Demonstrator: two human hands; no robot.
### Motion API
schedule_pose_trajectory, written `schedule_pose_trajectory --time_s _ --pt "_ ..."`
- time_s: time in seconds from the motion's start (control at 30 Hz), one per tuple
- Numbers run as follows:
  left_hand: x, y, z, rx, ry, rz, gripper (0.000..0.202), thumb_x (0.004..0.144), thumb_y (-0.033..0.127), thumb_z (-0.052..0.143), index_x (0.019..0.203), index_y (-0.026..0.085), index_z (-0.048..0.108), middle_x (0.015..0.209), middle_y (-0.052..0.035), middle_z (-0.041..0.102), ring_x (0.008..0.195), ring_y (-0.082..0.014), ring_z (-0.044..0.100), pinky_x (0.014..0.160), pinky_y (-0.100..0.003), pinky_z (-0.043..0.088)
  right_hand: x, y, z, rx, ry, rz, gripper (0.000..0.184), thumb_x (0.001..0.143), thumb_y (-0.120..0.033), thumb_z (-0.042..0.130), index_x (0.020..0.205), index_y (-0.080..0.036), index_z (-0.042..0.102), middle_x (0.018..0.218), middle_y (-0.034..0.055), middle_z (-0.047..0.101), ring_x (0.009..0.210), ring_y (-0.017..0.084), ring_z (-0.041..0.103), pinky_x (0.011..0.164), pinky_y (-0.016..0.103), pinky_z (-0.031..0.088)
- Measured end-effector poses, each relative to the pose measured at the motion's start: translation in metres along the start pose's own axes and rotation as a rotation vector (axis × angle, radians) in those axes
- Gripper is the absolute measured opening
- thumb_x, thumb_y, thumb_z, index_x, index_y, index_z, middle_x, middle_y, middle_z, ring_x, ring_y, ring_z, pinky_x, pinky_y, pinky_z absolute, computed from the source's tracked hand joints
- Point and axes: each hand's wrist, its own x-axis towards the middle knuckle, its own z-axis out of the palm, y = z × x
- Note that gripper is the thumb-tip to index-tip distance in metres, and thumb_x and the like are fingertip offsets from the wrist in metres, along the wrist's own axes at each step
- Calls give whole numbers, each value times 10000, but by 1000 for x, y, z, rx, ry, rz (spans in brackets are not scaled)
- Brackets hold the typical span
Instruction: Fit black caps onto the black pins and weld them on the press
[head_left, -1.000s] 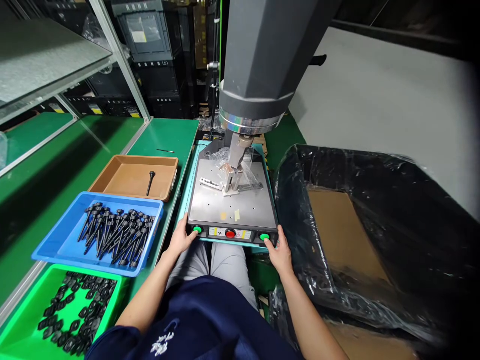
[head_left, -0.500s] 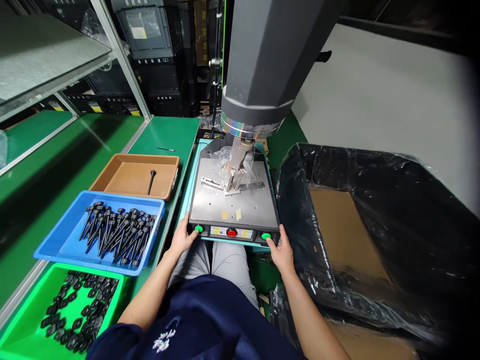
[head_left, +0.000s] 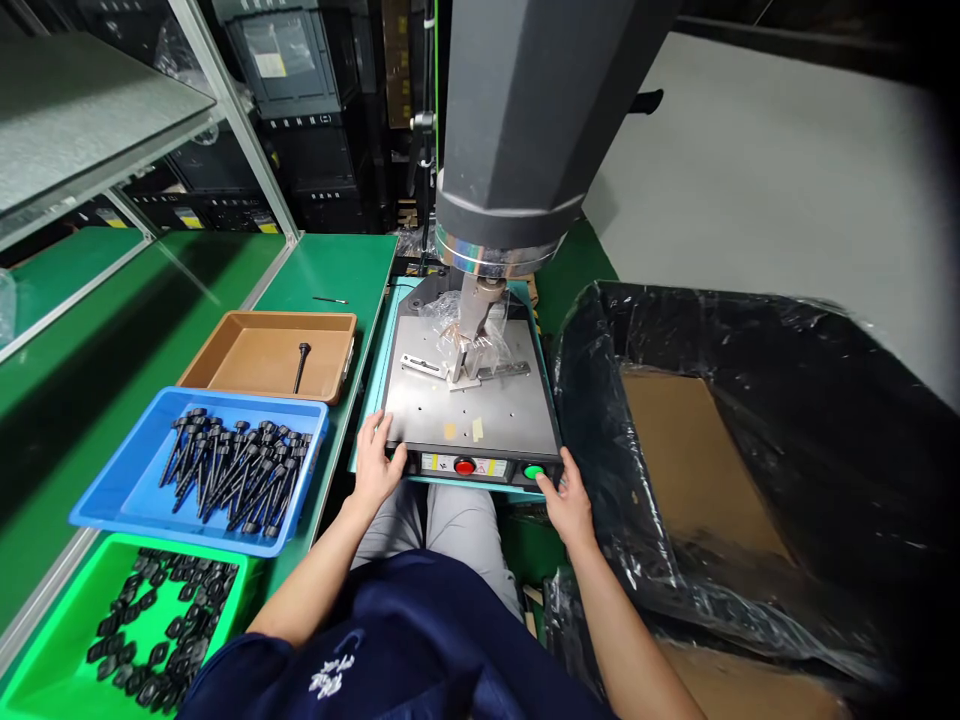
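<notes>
My left hand [head_left: 378, 462] is raised at the front left corner of a bench press, fingers apart and nothing in them; it covers the left green button. At the front right corner, my right hand [head_left: 568, 502] has its thumb at the right green button [head_left: 533, 472] and its fingers stretched along the side of the base. A red button [head_left: 465, 467] sits between the two. On the steel plate [head_left: 431, 425] stands a small metal fixture [head_left: 463, 378], partly wrapped in clear plastic film. The press's metal horn [head_left: 474, 305] comes down right at it, beneath a large dark grey head [head_left: 517, 130].
Left of the press, a brown tray [head_left: 217, 365] holds one black stemmed part [head_left: 301, 366]. A blue tray [head_left: 120, 490] has many such parts, and a green bin [head_left: 60, 640] small black pieces. A plastic-lined box [head_left: 592, 400] stands on the right, with cardboard [head_left: 675, 440] inside.
My left hand has lifted off the left green button and shifted slightly up and right, its fingers spreading. My right hand stays at its button with little movement.
</notes>
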Motion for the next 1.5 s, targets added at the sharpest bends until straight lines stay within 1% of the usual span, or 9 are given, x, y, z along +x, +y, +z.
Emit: schedule_pose_trajectory --time_s 0.1,0.27,0.4,0.63,0.8,0.93,1.17,1.3,1.5 --pt "28 24 8 -359 -84 -113 462 804 310 674 1250 215 599 1412 -134 512 1313 -298 483 1088 -485 415 4 -14 -5 77 27 63 729 774 -545 638 1378 -152 525 1319 197 593 1211 346 577 979 508 491" --pt "81 60 24 -982 -219 -458 388 692 346 786 1020 188 650 1275 -111 599 1208 -280 566 978 -432 482 3 -60 0 65 244 -148 446 841 -478 596 1155 -167 662 1232 175 630 1114 296 629 958 489 518" --pt "115 84 32 -1219 -311 -570 331 681 335 792 933 187 637 1191 -81 635 1087 -233 624 902 -378 504 5 -95 29 270 41 -125 435 849 -477 600 1142 -159 642 1084 165 709 996 270 688 890 462 560" --pt "146 108 49 -1273 -179 -517 312 745 275 741 1028 202 634 1123 -59 672 903 -156 679 806 -289 513 45 -156 82 296 -277 -261 413 900 -434 519 1213 -185 623 1053 112 730 951 238 700 898 421 552" --pt "152 116 50 -1186 -120 -486 283 748 213 731 1015 161 653 1112 -80 681 796 -111 671 730 -243 498 89 -209 104 141 -47 -455 456 916 -346 458 1326 -184 574 960 87 676 922 226 652 913 411 523" --pt "155 119 47 -1100 -132 -446 312 737 181 727 1041 153 664 1139 -92 681 781 -101 661 669 -215 472 117 -231 113 37 222 -495 430 867 -331 539 1259 -181 628 1211 152 559 1185 277 527 1049 451 430" --pt "162 122 46 -1043 -180 -387 321 737 179 717 1053 155 663 1240 -104 644 773 -105 660 670 -230 471 149 -245 116 65 27 -388 304 804 -309 627 1064 -170 704 1211 144 593 1223 278 508 1094 442 385" --pt "163 122 45 -1044 -152 -409 303 748 186 713 1043 139 666 1120 -94 687 740 -103 649 710 -249 473 141 -252 104 115 56 -479 264 810 -308 630 1028 -178 702 1232 137 585 1217 272 515 1080 446 405" --pt "151 118 46 -956 -134 -418 229 739 208 715 952 127 689 921 -72 704 727 -136 659 749 -297 491 80 -230 67 311 179 -516 296 858 -378 625 1086 -190 643 1171 128 617 1099 244 599 925 402 524"
